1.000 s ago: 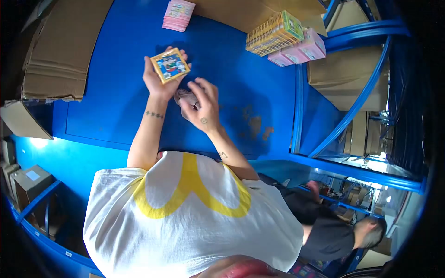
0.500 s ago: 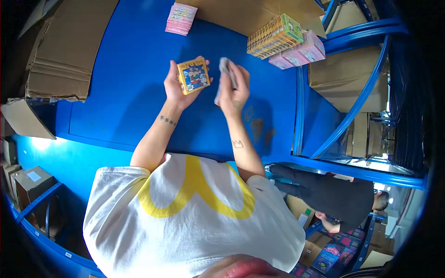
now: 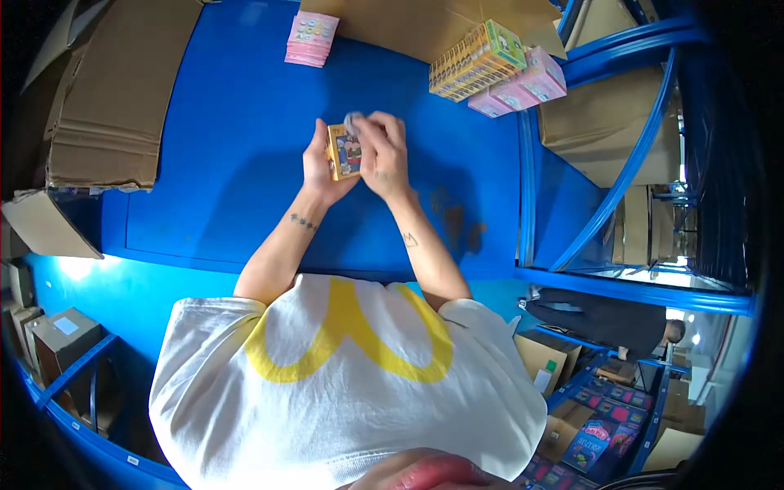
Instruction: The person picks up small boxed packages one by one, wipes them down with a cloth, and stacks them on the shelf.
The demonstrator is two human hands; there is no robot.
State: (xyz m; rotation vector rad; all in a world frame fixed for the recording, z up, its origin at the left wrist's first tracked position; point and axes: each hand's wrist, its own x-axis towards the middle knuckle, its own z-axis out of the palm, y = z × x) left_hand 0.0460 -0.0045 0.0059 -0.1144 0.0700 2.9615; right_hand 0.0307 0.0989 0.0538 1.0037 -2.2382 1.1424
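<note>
My left hand (image 3: 320, 170) is closed around a small yellow box (image 3: 346, 155) with a cartoon picture on its face, held up over the blue tabletop (image 3: 245, 163). My right hand (image 3: 385, 155) is bent over the box's right side and covers part of the picture. Between its fingers a pale grey bunched cloth (image 3: 353, 124) pokes out at the box's top edge. Blur hides its exact shape, and most of it is behind the fingers.
A stack of pink packets (image 3: 310, 39) lies at the far edge. Yellow boxes (image 3: 474, 61) in a row stand beside pink boxes (image 3: 523, 86) at the far right. A cardboard box (image 3: 110, 106) is at left. Blue shelving (image 3: 629, 196) and a person in dark clothes (image 3: 604, 322) are to the right.
My right hand has moved left with the cloth, from apart to against the yellow box. The box has turned slightly and come nearer to me. The person at right has shifted away.
</note>
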